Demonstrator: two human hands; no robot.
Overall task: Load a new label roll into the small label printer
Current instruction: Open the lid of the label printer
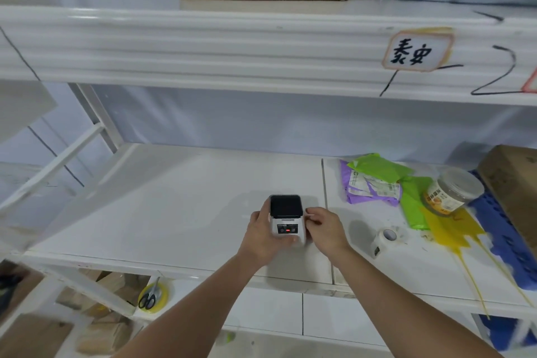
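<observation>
A small white label printer (287, 218) with a dark lid and a red light on its front panel sits on the white shelf (174, 197). My left hand (261, 232) wraps around the printer's left side and front. My right hand (325, 227) touches its right side, fingertips pinched at the edge of the lid. The lid looks closed. A white label roll (385, 240) lies on the shelf to the right of my right hand, apart from it.
Green and purple mail bags (377, 180), a lidded plastic jar (453, 192), a yellow bag (453, 229) and a cardboard box (514, 183) crowd the shelf's right end. The upper shelf (203, 46) overhangs. Scissors on a tape roll (152, 296) lie below.
</observation>
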